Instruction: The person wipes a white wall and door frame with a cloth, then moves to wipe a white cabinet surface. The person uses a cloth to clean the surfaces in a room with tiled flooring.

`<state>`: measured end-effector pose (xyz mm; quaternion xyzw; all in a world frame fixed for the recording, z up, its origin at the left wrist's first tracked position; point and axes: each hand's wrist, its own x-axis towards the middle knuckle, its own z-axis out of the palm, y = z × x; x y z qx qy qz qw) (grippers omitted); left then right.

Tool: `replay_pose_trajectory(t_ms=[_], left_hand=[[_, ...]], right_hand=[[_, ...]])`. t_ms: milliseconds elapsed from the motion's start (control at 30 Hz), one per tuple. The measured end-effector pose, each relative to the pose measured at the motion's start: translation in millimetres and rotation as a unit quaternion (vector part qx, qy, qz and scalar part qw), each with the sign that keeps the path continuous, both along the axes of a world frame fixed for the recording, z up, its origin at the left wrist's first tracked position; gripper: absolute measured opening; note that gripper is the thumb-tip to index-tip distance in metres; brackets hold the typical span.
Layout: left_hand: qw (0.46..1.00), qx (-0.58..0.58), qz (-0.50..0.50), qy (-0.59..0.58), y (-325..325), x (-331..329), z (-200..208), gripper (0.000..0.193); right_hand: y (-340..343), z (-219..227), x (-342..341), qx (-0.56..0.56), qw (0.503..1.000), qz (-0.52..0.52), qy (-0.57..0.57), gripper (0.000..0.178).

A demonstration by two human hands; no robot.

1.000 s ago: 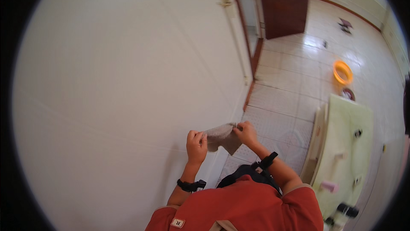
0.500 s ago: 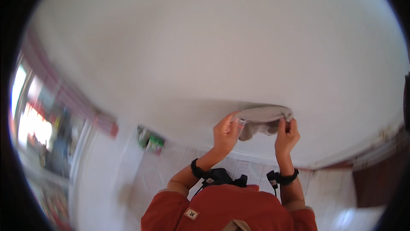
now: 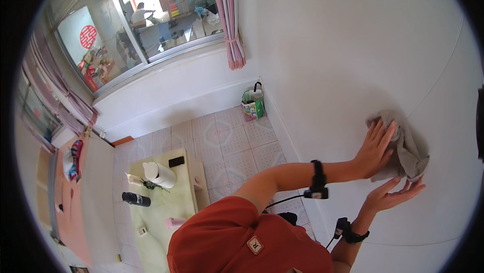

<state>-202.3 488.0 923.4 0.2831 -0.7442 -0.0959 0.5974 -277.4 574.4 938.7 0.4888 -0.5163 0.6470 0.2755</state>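
A crumpled grey fabric cloth (image 3: 409,152) is seen at 3 o'clock, laid against the smooth white wall (image 3: 322,61). The left hand (image 3: 374,151) is spread flat over the cloth's near edge, fingers extended, nothing being clasped. The right hand (image 3: 392,196) is placed just below, at 4 o'clock, fingers opened out along the cloth's lower edge; whether any fabric is pinched cannot be told. At 8 o'clock, a white rounded jug (image 3: 160,174) and a dark cylindrical bottle (image 3: 136,199) are supported by a pale green-topped table (image 3: 174,201).
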Motion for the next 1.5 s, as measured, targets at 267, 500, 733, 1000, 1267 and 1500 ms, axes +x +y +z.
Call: replay_pose_trajectory(t_ms=[267, 500, 733, 1000, 1267, 1500], left_hand=[[0.97, -0.083, 0.192, -0.128, -74.6, -72.5, -5.2, 0.066], [0.965, -0.212, -0.122, -0.095, -34.5, -93.2, 47.1, 0.077], [0.936, -0.174, 0.291, 0.093, -128.0, -18.3, 223.5, 0.09], [0.951, -0.299, 0.076, 0.0, -62.1, -96.5, 164.4, 0.075], [0.954, -0.196, -0.091, -0.207, -94.0, -79.7, -91.7, 0.078], [0.967, -0.133, 0.216, 0.036, -143.7, -17.1, 150.8, 0.095]], right_hand=[[22.3, -1.1, -44.7, 0.034, 0.984, -0.155, 0.077, 0.049], [38.2, 4.4, -161.9, -0.043, 0.901, -0.402, 0.16, 0.056], [23.1, -14.6, -187.4, -0.012, 0.858, -0.494, 0.141, 0.066], [35.0, -19.3, -208.4, -0.019, 0.841, -0.509, 0.184, 0.062], [23.4, -11.0, -191.2, -0.042, 0.867, -0.466, 0.17, 0.053], [29.0, -11.5, -195.3, -0.045, 0.858, -0.478, 0.183, 0.052]])
